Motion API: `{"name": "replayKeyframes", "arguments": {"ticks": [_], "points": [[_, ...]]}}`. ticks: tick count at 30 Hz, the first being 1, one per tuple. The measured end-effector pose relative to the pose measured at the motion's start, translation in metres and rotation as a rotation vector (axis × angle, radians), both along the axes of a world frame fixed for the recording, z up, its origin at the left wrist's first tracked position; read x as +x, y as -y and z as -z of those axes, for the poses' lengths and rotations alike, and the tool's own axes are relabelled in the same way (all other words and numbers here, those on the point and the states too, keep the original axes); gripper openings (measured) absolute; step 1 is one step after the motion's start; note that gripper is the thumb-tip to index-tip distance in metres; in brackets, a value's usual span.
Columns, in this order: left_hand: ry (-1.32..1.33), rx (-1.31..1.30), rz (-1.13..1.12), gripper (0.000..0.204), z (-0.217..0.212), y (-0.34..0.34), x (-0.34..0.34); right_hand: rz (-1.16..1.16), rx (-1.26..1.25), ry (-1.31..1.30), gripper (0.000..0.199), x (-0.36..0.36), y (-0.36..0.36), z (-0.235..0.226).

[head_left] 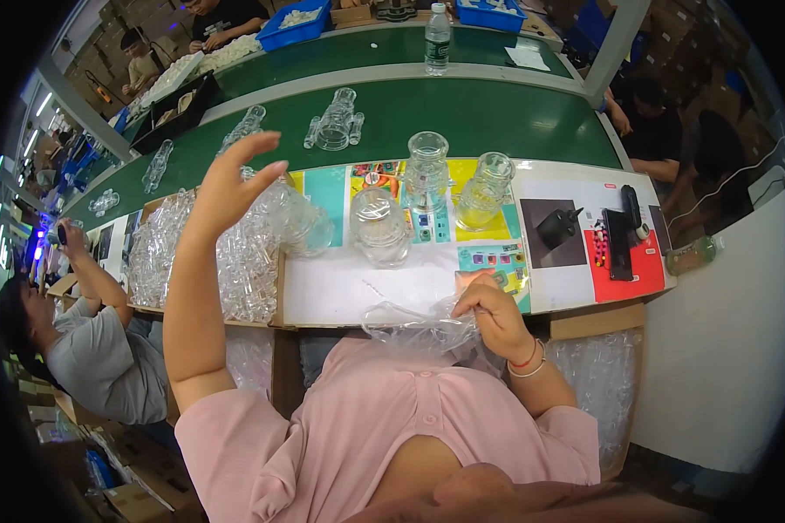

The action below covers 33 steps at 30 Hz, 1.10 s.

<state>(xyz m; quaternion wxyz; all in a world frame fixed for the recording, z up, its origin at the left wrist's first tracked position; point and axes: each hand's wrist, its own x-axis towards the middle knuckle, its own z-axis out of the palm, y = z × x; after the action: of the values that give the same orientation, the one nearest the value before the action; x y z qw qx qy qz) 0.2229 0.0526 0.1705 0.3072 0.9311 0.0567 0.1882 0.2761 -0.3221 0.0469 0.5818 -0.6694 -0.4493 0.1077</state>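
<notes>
clear glossy glass jars (pixel 380 228); thin crinkly plastic bag (pixel 419 327); matt green belt (pixel 462 118).

A clear plastic water bottle (pixel 437 37) stands on the green tabletop (pixel 497 113); blue plastic bins (pixel 293 26) sit beyond it.

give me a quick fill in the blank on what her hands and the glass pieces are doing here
1. The right hand pinches a clear plastic ____ at the table edge.
2. The left hand is raised with its fingers ____, holding nothing.
3. The conveyor belt behind the glass jars is ____ in colour.
4. The plastic bottle at the far side stands ____.

Missing words: bag; open; green; upright
</notes>
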Motion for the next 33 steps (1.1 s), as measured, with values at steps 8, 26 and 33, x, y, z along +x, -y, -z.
{"name": "replayKeyframes", "arguments": {"ticks": [8, 26, 33], "points": [[-0.017, 0.062, -0.120, 0.021, 0.045, -0.008, -0.034, -0.205, -0.005, -0.028, 0.006, -0.024, -0.084, -0.005], [0.385, -0.048, 0.094, 0.008, 0.067, 0.005, -0.050, 0.190, -0.124, 0.228, 0.034, -0.016, -0.209, -0.046], [0.337, -0.351, 0.050, 0.015, 0.087, 0.011, -0.055, 0.183, -0.110, 0.347, 0.021, -0.015, -0.218, -0.038]]}}
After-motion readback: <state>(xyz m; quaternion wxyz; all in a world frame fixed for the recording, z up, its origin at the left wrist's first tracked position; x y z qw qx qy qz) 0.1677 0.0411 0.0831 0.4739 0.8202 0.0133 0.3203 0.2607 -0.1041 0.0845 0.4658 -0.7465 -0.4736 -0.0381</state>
